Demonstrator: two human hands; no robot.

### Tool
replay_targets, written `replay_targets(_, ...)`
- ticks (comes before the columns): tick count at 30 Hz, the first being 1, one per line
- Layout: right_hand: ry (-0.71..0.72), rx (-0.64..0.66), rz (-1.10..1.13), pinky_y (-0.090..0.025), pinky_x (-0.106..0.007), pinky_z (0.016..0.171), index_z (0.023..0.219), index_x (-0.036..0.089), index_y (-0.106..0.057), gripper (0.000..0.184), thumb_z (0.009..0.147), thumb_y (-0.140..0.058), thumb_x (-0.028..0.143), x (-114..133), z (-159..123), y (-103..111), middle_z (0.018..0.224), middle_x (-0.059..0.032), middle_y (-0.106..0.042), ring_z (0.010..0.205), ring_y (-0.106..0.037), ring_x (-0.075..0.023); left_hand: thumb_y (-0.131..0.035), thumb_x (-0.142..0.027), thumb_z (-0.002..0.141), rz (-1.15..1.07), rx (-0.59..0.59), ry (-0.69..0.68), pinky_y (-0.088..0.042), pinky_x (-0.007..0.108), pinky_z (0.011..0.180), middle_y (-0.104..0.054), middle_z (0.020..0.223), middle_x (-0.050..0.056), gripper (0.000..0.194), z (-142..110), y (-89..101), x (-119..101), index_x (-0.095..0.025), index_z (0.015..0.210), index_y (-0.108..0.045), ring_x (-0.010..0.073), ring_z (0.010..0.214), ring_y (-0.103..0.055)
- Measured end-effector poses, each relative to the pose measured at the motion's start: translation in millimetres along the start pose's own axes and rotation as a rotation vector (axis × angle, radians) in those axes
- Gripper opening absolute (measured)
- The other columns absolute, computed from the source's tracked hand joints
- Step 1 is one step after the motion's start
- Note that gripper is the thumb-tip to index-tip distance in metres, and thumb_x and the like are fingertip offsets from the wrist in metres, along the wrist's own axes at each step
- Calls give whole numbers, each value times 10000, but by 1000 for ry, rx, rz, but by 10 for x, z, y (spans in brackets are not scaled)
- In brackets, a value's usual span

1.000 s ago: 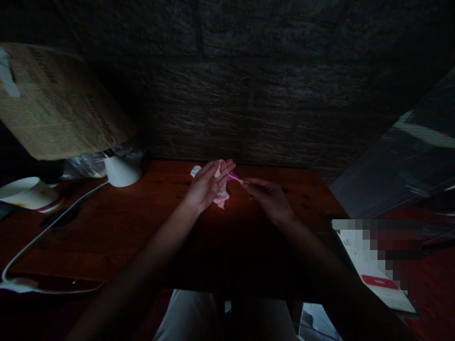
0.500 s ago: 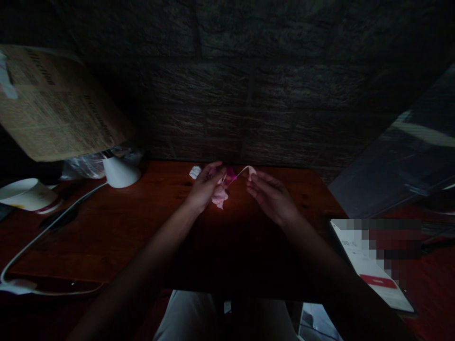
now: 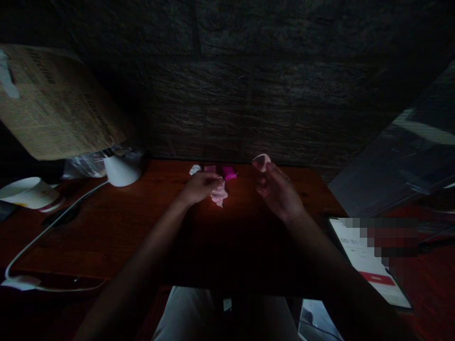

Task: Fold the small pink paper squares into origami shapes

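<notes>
My left hand (image 3: 199, 186) is closed in a pinch on a small bundle of pale pink cloth (image 3: 219, 195) resting on the dark red wooden table (image 3: 149, 227). My right hand (image 3: 279, 192) is raised to the right of it, fingers pinched on a small pale pink loop of thread or elastic (image 3: 262, 161). A thin strand seems to run between the two hands, too faint to be sure. Two small pink pieces (image 3: 229, 172) lie on the table just behind the cloth, next to a white scrap (image 3: 195, 169).
A white lamp base (image 3: 122, 171) with a paper-covered shade (image 3: 53, 104) stands at the back left, its white cord (image 3: 39, 241) trailing toward me. A paper cup (image 3: 26, 192) sits at the far left. A lit tablet (image 3: 373, 260) lies at the right. A dark stone wall stands behind.
My right hand has drawn away to the right and upward with the pale loop. My left hand has curled shut on the cloth, uncovering the pink pieces behind it.
</notes>
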State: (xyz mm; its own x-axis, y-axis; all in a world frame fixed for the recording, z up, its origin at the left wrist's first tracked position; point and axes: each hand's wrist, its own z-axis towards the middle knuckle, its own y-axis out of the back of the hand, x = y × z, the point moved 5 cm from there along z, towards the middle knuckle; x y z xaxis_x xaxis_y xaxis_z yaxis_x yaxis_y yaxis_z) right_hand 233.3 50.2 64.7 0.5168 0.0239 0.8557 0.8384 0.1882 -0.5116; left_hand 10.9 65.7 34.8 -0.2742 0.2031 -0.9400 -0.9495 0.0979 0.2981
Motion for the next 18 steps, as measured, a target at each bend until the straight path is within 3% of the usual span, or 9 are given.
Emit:
replay_targets(7, -29, -44, -173, -379, -229, 543, 802, 240, -765, 361, 562, -934, 450, -90, -23, -15, 799, 16, -716, 587, -512, -80, -711, -294, 780, 148, -3, -52, -511, 275, 634, -773, 777, 51, 133, -7, 0, -13, -217, 830, -807, 188, 668, -680)
replay_targets(13, -16, -45, -273, -382, -242, 536, 811, 234, -785, 385, 552, -934, 476, -134, -16, 0, 713, 17, -687, 588, -535, -100, -702, -207, 779, 311, -137, -122, -499, 276, 653, -781, 755, 33, 113, -22, 46, -126, -239, 766, -810, 194, 671, -677)
replay_targets(18, -11, -14, -318, -391, -257, 550, 848, 241, -807, 368, 591, -918, 480, -167, -15, -9, 700, 21, -675, 595, -523, -102, -694, -263, 860, 159, -296, -160, -548, 302, 773, -804, 882, 60, 125, -64, 13, -253, -211, 895, -803, 206, 806, -723)
